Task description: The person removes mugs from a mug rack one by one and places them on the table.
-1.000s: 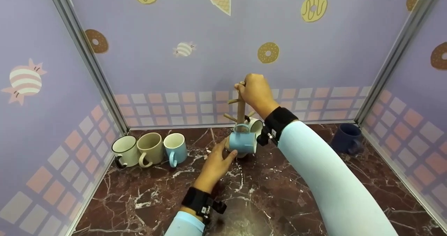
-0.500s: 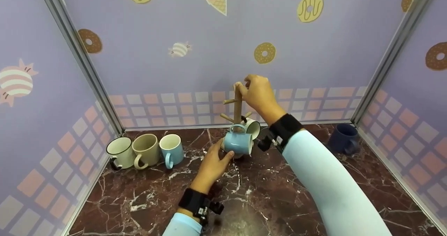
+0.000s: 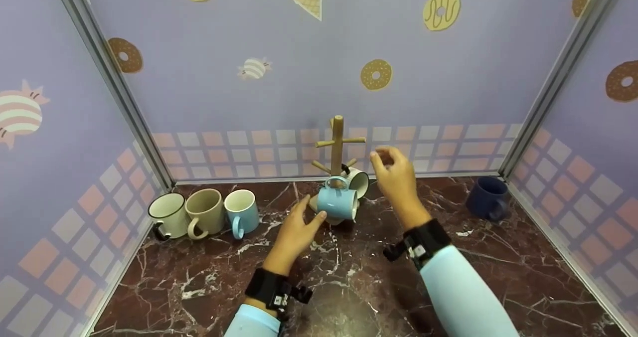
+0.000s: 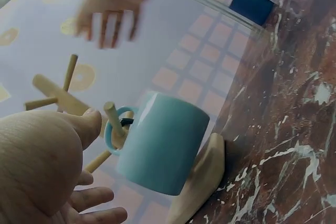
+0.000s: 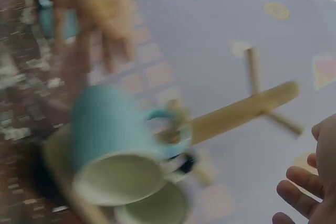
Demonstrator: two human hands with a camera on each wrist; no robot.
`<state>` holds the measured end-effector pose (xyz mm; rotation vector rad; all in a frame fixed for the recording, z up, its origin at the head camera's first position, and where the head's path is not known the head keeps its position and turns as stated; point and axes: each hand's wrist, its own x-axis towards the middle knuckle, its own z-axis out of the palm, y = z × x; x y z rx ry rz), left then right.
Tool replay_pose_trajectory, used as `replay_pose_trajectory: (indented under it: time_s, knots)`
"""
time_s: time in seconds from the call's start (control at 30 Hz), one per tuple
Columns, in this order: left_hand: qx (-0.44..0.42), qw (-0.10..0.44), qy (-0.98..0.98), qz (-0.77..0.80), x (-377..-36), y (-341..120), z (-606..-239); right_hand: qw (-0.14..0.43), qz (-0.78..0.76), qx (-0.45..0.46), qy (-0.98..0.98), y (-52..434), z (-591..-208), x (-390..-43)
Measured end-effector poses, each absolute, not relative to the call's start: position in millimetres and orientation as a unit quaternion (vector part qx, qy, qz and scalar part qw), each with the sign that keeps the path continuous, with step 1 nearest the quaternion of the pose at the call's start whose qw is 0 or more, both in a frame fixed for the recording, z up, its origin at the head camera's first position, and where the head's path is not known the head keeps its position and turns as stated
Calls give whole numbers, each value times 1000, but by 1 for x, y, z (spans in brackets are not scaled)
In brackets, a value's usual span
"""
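Note:
A wooden mug tree (image 3: 337,150) stands near the back wall. On one of its lower pegs hangs a light blue mug (image 3: 336,203) by its handle, tipped sideways. Behind it a white mug with a dark rim (image 3: 361,183) hangs on the tree too. My left hand (image 3: 293,236) is beside the blue mug's left end, thumb and fingers spread; the left wrist view shows a gap between them and the mug. To the right of the tree my right hand (image 3: 397,183) is in the air with loosely bent fingers, holding nothing.
On the left stand a white mug with a black handle (image 3: 168,217), a beige mug (image 3: 206,211) and another light blue mug (image 3: 242,210). A dark blue mug (image 3: 487,197) is at the right, close to the side wall. The marble-patterned tabletop (image 3: 349,282) fills the foreground.
My right hand has let go of the top of the tree's post and moved down and to the right. My left hand has eased back slightly from the hanging blue mug.

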<state>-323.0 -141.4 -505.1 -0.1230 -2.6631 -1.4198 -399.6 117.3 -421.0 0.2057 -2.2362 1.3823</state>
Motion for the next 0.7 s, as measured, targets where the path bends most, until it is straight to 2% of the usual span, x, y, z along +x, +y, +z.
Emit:
replay_pose_trajectory:
  time_s: [0.3, 0.53, 0.7]
  knots:
    - [-41, 57, -869, -489, -327, -141, -513, 152, 511, 82, -842, 114, -498, -398]
    - [-41, 59, -864, -499, -328, -136, -520, 97, 541, 92, -831, 106, -522, -392]
    - [-37, 52, -857, -511, -329, -136, -522, 80, 529, 109, -838, 100, -530, -388]
